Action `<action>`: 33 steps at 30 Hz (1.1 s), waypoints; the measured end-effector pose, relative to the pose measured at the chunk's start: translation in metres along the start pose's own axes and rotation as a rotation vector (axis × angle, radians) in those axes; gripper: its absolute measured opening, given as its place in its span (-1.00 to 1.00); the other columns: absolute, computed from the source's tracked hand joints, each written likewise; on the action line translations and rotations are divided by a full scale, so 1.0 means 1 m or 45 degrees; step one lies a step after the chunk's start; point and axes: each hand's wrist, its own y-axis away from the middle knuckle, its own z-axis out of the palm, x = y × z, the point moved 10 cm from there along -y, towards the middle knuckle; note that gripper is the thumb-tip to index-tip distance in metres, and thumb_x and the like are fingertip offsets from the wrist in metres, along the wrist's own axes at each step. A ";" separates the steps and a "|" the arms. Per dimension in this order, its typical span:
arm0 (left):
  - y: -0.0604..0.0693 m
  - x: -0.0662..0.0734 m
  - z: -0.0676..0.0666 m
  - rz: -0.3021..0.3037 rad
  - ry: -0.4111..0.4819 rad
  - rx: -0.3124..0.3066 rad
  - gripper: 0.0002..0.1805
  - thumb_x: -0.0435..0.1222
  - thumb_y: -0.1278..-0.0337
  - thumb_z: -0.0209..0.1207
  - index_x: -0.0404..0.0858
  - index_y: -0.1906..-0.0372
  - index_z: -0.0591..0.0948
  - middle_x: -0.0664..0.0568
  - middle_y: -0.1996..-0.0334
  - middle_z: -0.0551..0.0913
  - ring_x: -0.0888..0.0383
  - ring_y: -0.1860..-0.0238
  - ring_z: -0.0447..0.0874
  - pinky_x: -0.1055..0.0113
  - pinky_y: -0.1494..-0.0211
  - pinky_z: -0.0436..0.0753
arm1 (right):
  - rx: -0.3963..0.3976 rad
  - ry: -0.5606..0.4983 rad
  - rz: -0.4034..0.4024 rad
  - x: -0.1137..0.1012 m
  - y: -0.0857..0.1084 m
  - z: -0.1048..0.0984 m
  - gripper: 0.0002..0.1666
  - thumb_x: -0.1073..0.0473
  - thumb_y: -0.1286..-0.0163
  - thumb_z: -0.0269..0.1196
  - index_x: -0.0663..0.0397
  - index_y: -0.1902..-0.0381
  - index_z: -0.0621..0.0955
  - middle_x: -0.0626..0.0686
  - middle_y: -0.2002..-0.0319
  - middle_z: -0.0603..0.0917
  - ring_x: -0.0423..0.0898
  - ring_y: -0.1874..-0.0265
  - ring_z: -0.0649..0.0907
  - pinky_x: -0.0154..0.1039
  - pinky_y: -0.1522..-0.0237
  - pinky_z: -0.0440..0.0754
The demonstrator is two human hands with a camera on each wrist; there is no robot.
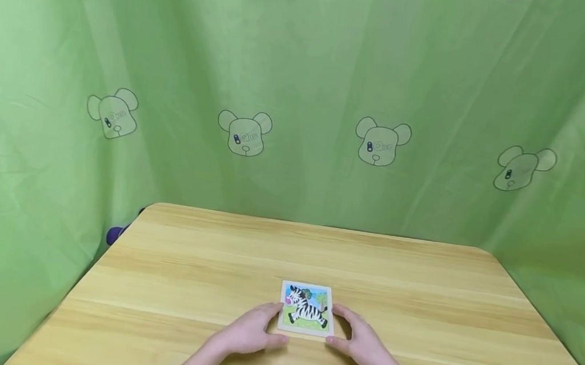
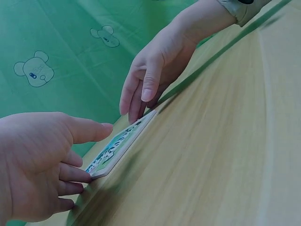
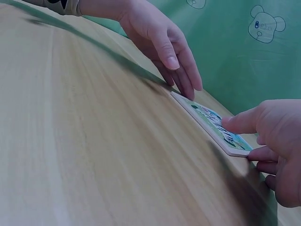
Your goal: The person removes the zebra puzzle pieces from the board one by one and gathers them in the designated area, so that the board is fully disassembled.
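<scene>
A thin square picture board (image 1: 307,308) with a pale border lies flat on the wooden table, showing a running zebra on green grass. At its left edge is my left hand (image 1: 249,329), fingers loosely extended, fingertips at the rim. My right hand (image 1: 364,342) mirrors it along the right edge. In the left wrist view, the left hand (image 2: 40,165) holds its thumb above the board's near corner while lower fingers touch the rim. The right wrist view shows the right hand (image 3: 280,146) similarly placed, its thumb over the picture. Neither hand curls round the board.
The light wooden table (image 1: 189,254) has rounded far corners. Green curtains (image 1: 304,166) printed with bear heads enclose the back and both sides. Something purple (image 1: 114,235) sticks out beyond the table's left edge.
</scene>
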 end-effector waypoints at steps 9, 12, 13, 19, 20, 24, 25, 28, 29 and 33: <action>0.004 0.005 -0.002 0.021 -0.123 -0.003 -0.17 -0.01 -0.02 0.23 -0.41 -0.31 0.26 -0.22 -0.27 0.33 -0.12 -0.29 0.25 -0.01 -0.33 0.21 | 0.081 0.061 -0.030 -0.007 -0.011 -0.007 -0.26 0.16 -0.03 0.40 0.35 -0.16 0.44 0.23 -0.08 0.53 0.25 -0.17 0.40 0.22 -0.23 0.19; 0.002 0.011 -0.003 0.083 -0.279 -0.005 -0.20 0.02 -0.07 0.18 -0.36 -0.33 0.27 -0.17 -0.30 0.30 -0.10 -0.31 0.21 0.00 -0.35 0.18 | 0.099 0.096 -0.066 -0.015 -0.025 -0.010 -0.34 0.19 -0.06 0.38 0.30 -0.13 0.48 0.23 -0.07 0.53 0.23 -0.12 0.44 0.22 -0.18 0.27; 0.001 0.014 -0.003 0.113 -0.352 -0.009 -0.20 0.04 -0.09 0.16 -0.35 -0.33 0.27 -0.17 -0.31 0.29 -0.09 -0.32 0.21 0.01 -0.35 0.17 | 0.098 0.110 -0.083 -0.018 -0.031 -0.009 -0.36 0.19 -0.06 0.38 0.27 -0.12 0.49 0.22 -0.06 0.53 0.22 -0.10 0.46 0.22 -0.16 0.30; 0.003 0.028 0.010 0.278 -0.783 -0.081 -0.23 0.13 -0.13 0.07 -0.24 -0.34 0.29 -0.12 -0.34 0.24 -0.02 -0.32 0.21 0.02 -0.32 0.24 | 0.014 0.193 -0.170 -0.030 -0.064 0.009 -0.43 0.19 -0.06 0.38 0.18 -0.07 0.55 0.15 -0.03 0.55 0.13 -0.04 0.50 0.17 -0.11 0.39; 0.004 0.028 0.012 0.291 -0.825 -0.097 -0.24 0.14 -0.13 0.06 -0.22 -0.34 0.29 -0.12 -0.34 0.23 -0.02 -0.32 0.21 0.02 -0.31 0.26 | -0.013 0.206 -0.185 -0.032 -0.068 0.014 -0.44 0.18 -0.06 0.38 0.18 -0.06 0.55 0.14 -0.02 0.55 0.12 -0.04 0.50 0.16 -0.11 0.39; 0.007 0.027 0.020 0.318 -0.906 -0.148 -0.25 0.17 -0.13 0.04 -0.15 -0.35 0.29 -0.13 -0.36 0.19 -0.01 -0.34 0.17 0.02 -0.31 0.26 | -0.086 0.281 -0.251 -0.038 -0.079 0.031 -0.44 0.12 -0.06 0.38 0.18 -0.04 0.57 0.09 0.08 0.56 0.04 0.05 0.50 0.09 -0.05 0.44; 0.008 0.027 0.021 0.323 -0.917 -0.154 -0.25 0.18 -0.13 0.04 -0.14 -0.35 0.29 -0.14 -0.36 0.18 -0.02 -0.34 0.17 0.02 -0.31 0.26 | -0.096 0.296 -0.266 -0.039 -0.081 0.034 -0.45 0.11 -0.06 0.38 0.18 -0.04 0.57 0.08 0.11 0.55 0.03 0.08 0.49 0.08 -0.03 0.45; 0.008 0.025 0.022 0.328 -0.931 -0.162 -0.26 0.18 -0.14 0.02 -0.11 -0.35 0.29 -0.14 -0.37 0.18 -0.02 -0.34 0.16 0.02 -0.32 0.24 | -0.117 0.342 -0.290 -0.042 -0.085 0.040 -0.47 0.11 -0.07 0.38 0.15 -0.02 0.59 0.04 0.17 0.53 -0.02 0.12 0.46 0.03 0.03 0.46; 0.008 0.025 0.022 0.331 -0.939 -0.161 -0.26 0.19 -0.14 0.01 -0.11 -0.35 0.29 -0.14 -0.37 0.18 -0.02 -0.34 0.16 0.02 -0.32 0.24 | -0.125 0.352 -0.296 -0.043 -0.086 0.042 -0.49 0.10 -0.07 0.38 0.15 -0.01 0.59 0.04 0.18 0.52 -0.03 0.14 0.46 0.02 0.05 0.47; 0.007 0.023 0.022 0.338 -0.952 -0.158 -0.28 0.19 -0.16 -0.02 -0.09 -0.35 0.30 -0.12 -0.37 0.19 -0.01 -0.34 0.16 0.02 -0.33 0.23 | -0.161 0.401 -0.300 -0.044 -0.088 0.047 -0.53 0.10 -0.10 0.37 0.11 0.01 0.61 0.02 0.19 0.49 -0.05 0.15 0.43 -0.03 0.07 0.45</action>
